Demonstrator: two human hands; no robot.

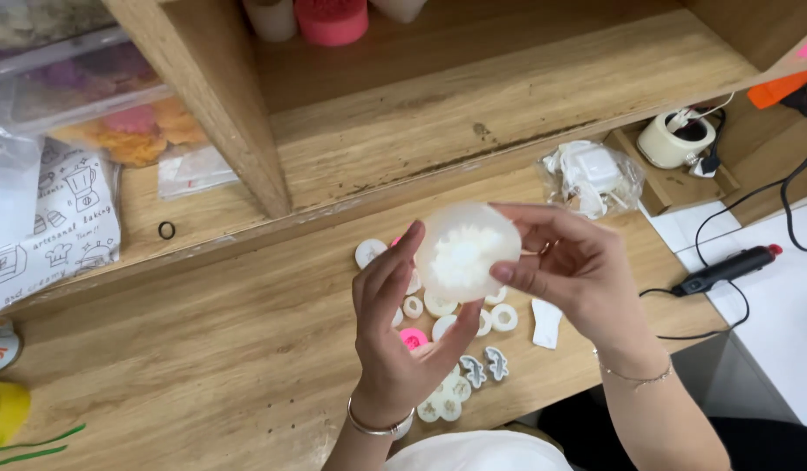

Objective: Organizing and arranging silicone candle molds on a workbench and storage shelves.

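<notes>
Both hands hold up a round translucent white mould (467,251) with a flower-shaped cavity in its middle. My left hand (391,331) grips its left edge with thumb and fingers, a bangle on the wrist. From the right side, my right hand (576,266) pinches its rim, a thin chain on that wrist. Below the mould, several small white and pink moulds (460,344) lie scattered on the wooden table (185,349).
A wooden shelf unit (473,96) stands behind the table, with a pink round item (332,19) on it. A plastic bag of white parts (591,179) lies right. A black glue gun (726,269) with cable rests on a white surface. Bags and containers sit left.
</notes>
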